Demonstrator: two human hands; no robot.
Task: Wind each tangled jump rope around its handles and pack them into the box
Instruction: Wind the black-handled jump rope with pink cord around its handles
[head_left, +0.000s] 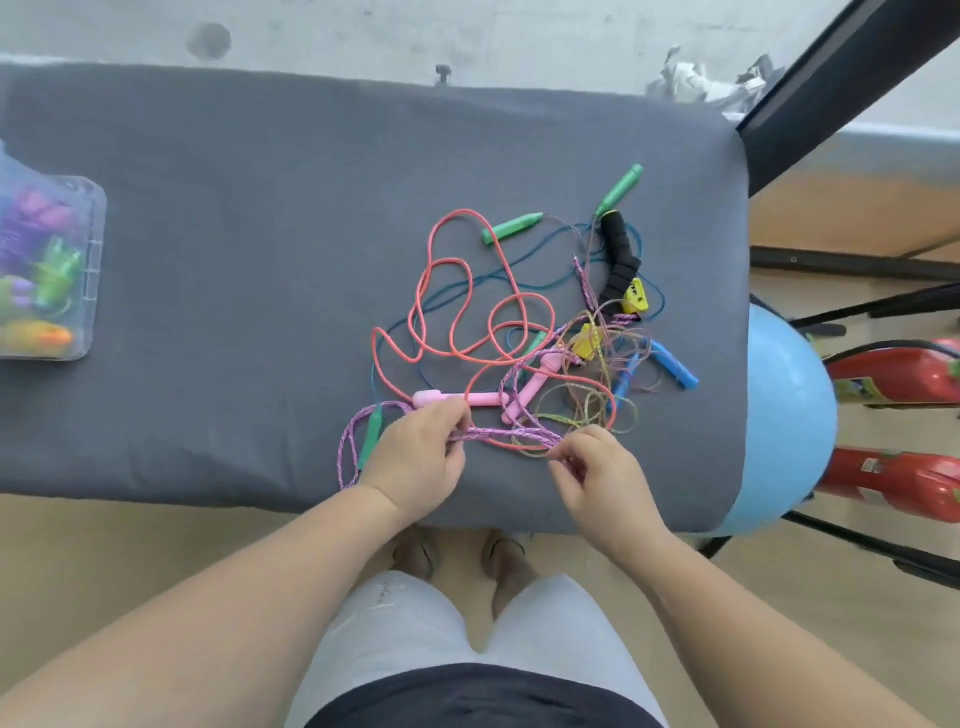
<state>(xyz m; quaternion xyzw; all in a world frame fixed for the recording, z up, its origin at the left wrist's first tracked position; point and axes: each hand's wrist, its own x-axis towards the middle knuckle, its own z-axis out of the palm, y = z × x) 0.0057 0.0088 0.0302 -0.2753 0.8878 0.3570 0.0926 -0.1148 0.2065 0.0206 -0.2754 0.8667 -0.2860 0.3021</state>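
Observation:
Several tangled jump ropes lie in a heap on the grey cloth-covered table (234, 260). A coral rope (447, 291) loops through the middle. Pink handles (467, 399), green handles (511, 227), blue handles (675, 366), a black foam handle (618, 254) and yellow pieces (636, 295) stick out of the pile. My left hand (421, 460) grips a bundle of the purple braided rope (498, 435) near the table's front edge. My right hand (597, 475) pinches the same purple strands a little to the right. A clear plastic box (88, 249) with wound ropes inside stands at the far left.
A blue exercise ball (779, 415) sits against the table's right end. Red fire extinguishers (893, 374) and black metal frame legs (852, 265) lie on the floor to the right. My legs and feet are below the front edge.

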